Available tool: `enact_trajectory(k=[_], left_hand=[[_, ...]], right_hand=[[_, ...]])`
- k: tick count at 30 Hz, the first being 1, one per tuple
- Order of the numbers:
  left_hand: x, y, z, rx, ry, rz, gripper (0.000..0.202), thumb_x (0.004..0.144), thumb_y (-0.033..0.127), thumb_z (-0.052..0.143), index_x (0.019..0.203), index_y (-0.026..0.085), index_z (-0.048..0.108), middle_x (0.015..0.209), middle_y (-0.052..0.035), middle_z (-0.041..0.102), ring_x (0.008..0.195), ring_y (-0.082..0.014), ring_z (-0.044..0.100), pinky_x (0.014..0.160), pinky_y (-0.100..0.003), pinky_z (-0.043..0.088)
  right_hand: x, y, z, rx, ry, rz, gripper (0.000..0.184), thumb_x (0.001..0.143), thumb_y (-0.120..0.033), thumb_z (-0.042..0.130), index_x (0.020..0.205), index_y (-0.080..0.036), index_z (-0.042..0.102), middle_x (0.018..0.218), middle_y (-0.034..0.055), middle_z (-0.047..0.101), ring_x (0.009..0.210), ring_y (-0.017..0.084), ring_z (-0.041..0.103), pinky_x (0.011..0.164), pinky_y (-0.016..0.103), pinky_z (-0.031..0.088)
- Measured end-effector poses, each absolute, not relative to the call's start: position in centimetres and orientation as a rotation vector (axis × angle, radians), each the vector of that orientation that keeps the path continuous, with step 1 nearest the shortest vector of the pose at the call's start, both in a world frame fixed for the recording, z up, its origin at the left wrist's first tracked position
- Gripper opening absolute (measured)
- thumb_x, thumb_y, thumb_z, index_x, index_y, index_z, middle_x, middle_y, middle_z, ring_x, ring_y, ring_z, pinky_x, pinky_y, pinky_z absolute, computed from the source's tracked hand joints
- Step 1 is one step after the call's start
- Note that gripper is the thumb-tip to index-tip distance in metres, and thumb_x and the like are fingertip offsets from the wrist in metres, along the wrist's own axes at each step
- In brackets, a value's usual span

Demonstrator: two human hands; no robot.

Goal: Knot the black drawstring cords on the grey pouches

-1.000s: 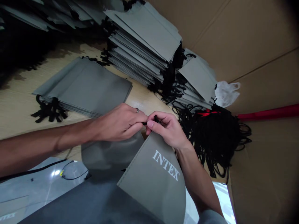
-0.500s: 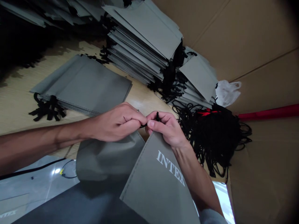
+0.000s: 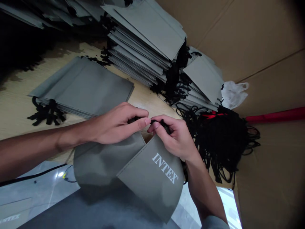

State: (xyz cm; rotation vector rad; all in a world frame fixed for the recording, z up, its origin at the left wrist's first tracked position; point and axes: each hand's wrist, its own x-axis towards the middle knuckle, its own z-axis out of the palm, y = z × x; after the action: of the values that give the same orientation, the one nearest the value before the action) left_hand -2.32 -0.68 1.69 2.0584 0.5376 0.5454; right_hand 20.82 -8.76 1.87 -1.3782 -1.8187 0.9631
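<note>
My left hand is closed, thumb and fingers pinching a black cord near the middle of the view. From the other side my right hand grips the same cord, and a short dark end sticks up between its fingers. Below both hands hangs a grey fabric drawstring bag with white INTEX lettering, bent into a curve with its stitched edges apart. The cord's path inside the fingers is hidden.
A flat pile of grey bags with black cord ends lies on the wooden table. Taller bag stacks stand behind. At right are a heap of black cords, a white plastic bag, a red strip and cardboard.
My left fingers have loosened from a tight fist into a pinch by the right fingertips. The lettered side of the bag has swung left and curled at its lower right.
</note>
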Motion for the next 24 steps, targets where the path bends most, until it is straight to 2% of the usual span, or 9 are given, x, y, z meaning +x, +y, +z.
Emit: enact_trajectory(k=[7, 14, 18, 21, 24], left_hand=[[-1.7, -0.5, 1.0, 2.214, 0.441, 0.577, 0.036, 0.108, 0.026, 0.05, 0.073, 0.019, 0.046, 0.059, 0.0057, 0.042, 0.053, -0.0086, 0.041, 0.054, -0.024, 0.031], [-2.0, -0.6, 1.5, 2.135, 0.305, 0.529, 0.032, 0.108, 0.022, 0.052, 0.076, 0.02, 0.05, 0.064, 0.0052, 0.045, 0.056, -0.0086, 0.043, 0.055, -0.023, 0.033], [-2.0, -0.6, 1.0, 2.055, 0.35, 0.525, 0.032, 0.109, 0.025, 0.054, 0.077, 0.02, 0.05, 0.064, 0.0056, 0.041, 0.056, -0.0088, 0.038, 0.054, -0.023, 0.031], [-1.9, -0.5, 0.5, 1.976, 0.441, 0.497, 0.036, 0.109, 0.031, 0.053, 0.076, 0.02, 0.049, 0.064, 0.0053, 0.039, 0.056, -0.0094, 0.035, 0.052, -0.024, 0.03], [-1.9, -0.4, 0.4, 1.914, 0.49, 0.436, 0.038, 0.11, 0.034, 0.052, 0.074, 0.02, 0.048, 0.064, 0.0048, 0.039, 0.057, -0.01, 0.035, 0.051, -0.023, 0.029]], right_hand=[[20.0, -8.8, 1.4, -1.398, -1.877, 0.531, 0.014, 0.093, -0.018, 0.069, 0.095, -0.022, 0.081, 0.088, 0.0016, 0.084, 0.075, 0.018, 0.076, 0.073, 0.031, 0.059], [18.9, -9.4, 1.8, -1.444, -1.881, 0.465, 0.018, 0.095, -0.016, 0.063, 0.084, -0.02, 0.077, 0.075, 0.0012, 0.076, 0.067, 0.015, 0.068, 0.067, 0.029, 0.053], [19.3, -9.2, 2.3, -1.436, -1.865, 0.548, 0.018, 0.097, -0.017, 0.063, 0.098, -0.021, 0.08, 0.084, 0.0008, 0.08, 0.071, 0.015, 0.07, 0.071, 0.029, 0.055], [20.4, -8.9, 3.0, -1.515, -1.791, 0.689, 0.019, 0.102, -0.026, 0.067, 0.114, -0.024, 0.081, 0.094, 0.001, 0.082, 0.077, 0.016, 0.073, 0.074, 0.03, 0.057], [21.9, -9.0, 4.4, -1.475, -1.654, 0.683, 0.014, 0.099, -0.032, 0.076, 0.109, -0.025, 0.082, 0.093, 0.0013, 0.081, 0.079, 0.016, 0.073, 0.072, 0.029, 0.057]])
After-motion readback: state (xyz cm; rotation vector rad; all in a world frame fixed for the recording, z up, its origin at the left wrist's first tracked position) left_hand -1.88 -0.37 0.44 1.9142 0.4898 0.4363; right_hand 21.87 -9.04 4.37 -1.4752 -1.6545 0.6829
